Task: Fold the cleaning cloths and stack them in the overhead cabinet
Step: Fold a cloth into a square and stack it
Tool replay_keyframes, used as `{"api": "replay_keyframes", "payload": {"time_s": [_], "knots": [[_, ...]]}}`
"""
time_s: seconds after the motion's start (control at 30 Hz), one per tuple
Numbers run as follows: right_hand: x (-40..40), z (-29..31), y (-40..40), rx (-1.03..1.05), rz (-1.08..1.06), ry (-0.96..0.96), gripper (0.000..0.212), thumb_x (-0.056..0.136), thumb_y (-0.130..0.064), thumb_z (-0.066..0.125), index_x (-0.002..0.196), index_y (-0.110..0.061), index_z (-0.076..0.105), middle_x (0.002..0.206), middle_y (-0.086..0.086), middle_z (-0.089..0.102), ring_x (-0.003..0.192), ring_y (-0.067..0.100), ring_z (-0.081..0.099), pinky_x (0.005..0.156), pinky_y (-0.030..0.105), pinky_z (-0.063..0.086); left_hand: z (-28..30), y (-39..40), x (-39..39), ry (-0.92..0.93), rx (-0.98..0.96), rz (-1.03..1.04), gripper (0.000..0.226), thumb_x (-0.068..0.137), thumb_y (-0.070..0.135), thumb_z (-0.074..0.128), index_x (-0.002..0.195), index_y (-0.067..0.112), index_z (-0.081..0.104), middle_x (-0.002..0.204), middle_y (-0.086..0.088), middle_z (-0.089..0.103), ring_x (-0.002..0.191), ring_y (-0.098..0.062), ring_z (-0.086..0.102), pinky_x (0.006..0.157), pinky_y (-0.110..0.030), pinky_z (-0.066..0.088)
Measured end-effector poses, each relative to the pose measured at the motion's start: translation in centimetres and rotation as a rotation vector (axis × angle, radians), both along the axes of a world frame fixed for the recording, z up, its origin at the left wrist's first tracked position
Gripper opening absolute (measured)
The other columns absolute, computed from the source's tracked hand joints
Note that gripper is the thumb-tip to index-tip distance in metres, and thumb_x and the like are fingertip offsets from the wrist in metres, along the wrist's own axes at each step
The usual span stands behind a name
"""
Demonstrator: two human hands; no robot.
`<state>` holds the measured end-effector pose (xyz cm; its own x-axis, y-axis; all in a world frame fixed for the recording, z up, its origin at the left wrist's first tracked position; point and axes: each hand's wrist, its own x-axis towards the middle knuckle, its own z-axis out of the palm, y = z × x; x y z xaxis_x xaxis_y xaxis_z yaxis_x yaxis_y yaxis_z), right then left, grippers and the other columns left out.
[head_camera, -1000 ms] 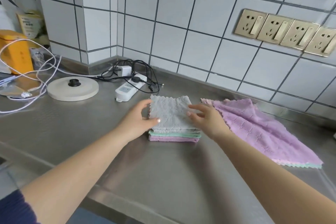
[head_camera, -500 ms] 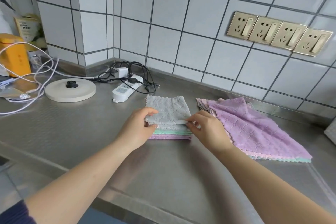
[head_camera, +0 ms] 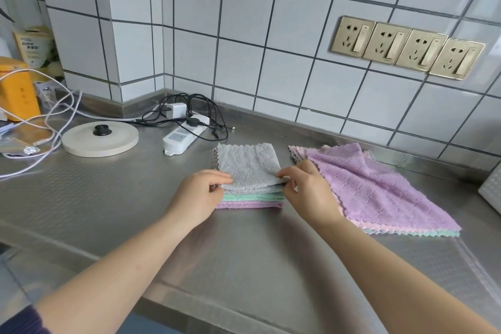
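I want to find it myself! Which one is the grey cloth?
Look at the steel counter below the gold wall sockets. Between the two hands sits a small folded stack. The grey cloth is its top layer, above green and purple ones.

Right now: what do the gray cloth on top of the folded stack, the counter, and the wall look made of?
Gray cloth: looks like plush microfiber; matte fuzzy nap, embossed pattern, zigzag-cut edges. Exact fiber can't be told.
Counter: probably stainless steel; gray, dull reflections, fine embossed texture.
Wall: glazed ceramic tile, apparently; glossy white squares, dark grout lines.
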<state>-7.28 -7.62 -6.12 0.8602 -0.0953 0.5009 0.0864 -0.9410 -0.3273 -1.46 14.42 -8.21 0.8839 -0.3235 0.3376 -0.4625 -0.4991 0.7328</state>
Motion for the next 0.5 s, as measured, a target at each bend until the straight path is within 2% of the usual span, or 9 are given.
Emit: {"api": "replay_keyframes", "payload": {"time_s": [0.13, 0.2, 0.3, 0.37, 0.43, 0.5], "knots": [[0.4, -0.3, 0.5, -0.051, -0.027, 0.067, 0.029, 0.080, -0.019, 0.064, 0.109, -0.022, 0.062, 0.101, 0.000, 0.050, 0.080, 0.025, 0.060, 0.067, 0.032, 0.048, -0.1, 0.1, 0.1, -0.020, 0.020, 0.004, 0.036, 0.082, -0.004, 0.053, 0.101, 0.019, 0.074, 0.113, 0.013, 0.064, 0.096, -0.001, 0.057, 0.076, 0.005, 0.032], [0.8, -0.2, 0.6, -0.026, -0.037, 0.058, 0.029, 0.081, -0.013, 0.061, 0.108, -0.021, 0.063, 0.102, 0.003, 0.051, 0.082, 0.028, 0.059, 0.067, 0.033, 0.046, -0.1, 0.2, 0.2, -0.011, 0.028, 0.002, 0.036, 0.082, -0.004, 0.053, 0.100, 0.019, 0.074, 0.114, 0.013, 0.064, 0.095, -0.002, 0.058, 0.077, 0.003, 0.033], [1.0, -0.6, 0.5, -0.013, -0.043, 0.079, 0.028, 0.083, -0.009, 0.058, 0.106, -0.021, 0.067, 0.096, 0.001, 0.050, 0.085, 0.026, 0.058, 0.071, 0.033, 0.047, -0.1, 0.5, 0.1, 0.002, 0.041, -0.009, 0.034, 0.082, -0.001, 0.053, 0.101, 0.019, 0.073, 0.117, 0.009, 0.065, 0.104, -0.004, 0.059, 0.088, -0.010, 0.039], [0.8, -0.8, 0.0, 0.019, -0.010, 0.148, 0.026, 0.086, -0.017, 0.060, 0.109, -0.025, 0.069, 0.095, -0.002, 0.049, 0.087, 0.019, 0.057, 0.081, 0.034, 0.048, 0.0, 0.8, -0.5, -0.089, 0.164, -0.034, 0.030, 0.084, 0.019, 0.051, 0.105, 0.023, 0.072, 0.120, 0.012, 0.064, 0.109, -0.007, 0.058, 0.092, -0.018, 0.040], [0.4, -0.5, -0.7, 0.067, 0.042, 0.196, 0.024, 0.089, -0.032, 0.059, 0.110, -0.027, 0.070, 0.101, -0.003, 0.052, 0.093, 0.012, 0.054, 0.091, 0.025, 0.042, 0.5, 1.3, -1.3, -0.270, 0.387, -0.010, 0.049, 0.076, 0.047, 0.035, 0.108, 0.033, 0.070, 0.122, 0.020, 0.060, 0.111, -0.012, 0.055, 0.091, -0.027, 0.037], [0.1, 0.5, -1.0, 0.088, 0.063, 0.181, 0.028, 0.093, -0.039, 0.052, 0.110, -0.026, 0.070, 0.115, -0.001, 0.055, 0.110, 0.012, 0.051, 0.095, 0.017, 0.033, 1.4, 1.4, -1.2, -0.388, 0.427, 0.023, 0.057, 0.072, 0.050, 0.026, 0.107, 0.036, 0.069, 0.123, 0.018, 0.061, 0.110, -0.017, 0.053, 0.088, -0.033, 0.034]]}}
